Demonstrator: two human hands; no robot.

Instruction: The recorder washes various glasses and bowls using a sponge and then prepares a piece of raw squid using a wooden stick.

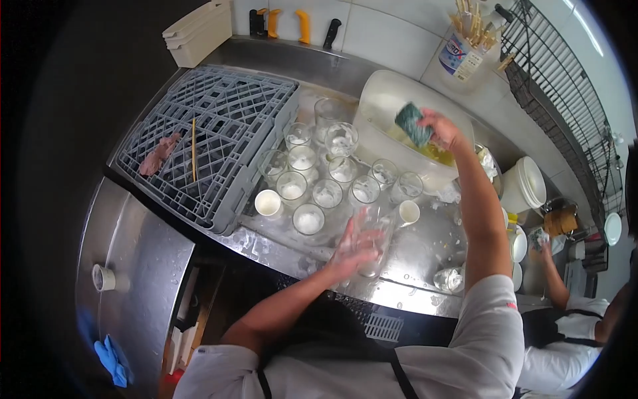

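My right hand grips a dark green scouring pad over a translucent white plastic tub. Yellowish liquid lies in the bottom of the tub. Nearer to me, my left hand has its fingers around a tall clear drinking glass; both are slightly blurred. Between the tub and the rack stand several clear glasses, many with white foam inside. Two small white cups stand among them, one at the left and one at the right.
A grey dish rack at the left bears a pinkish cloth and a thin stick. Knives hang on the tiled wall. A foamy glass lies right. Another person's hand works far right. A blue glove lies lower left.
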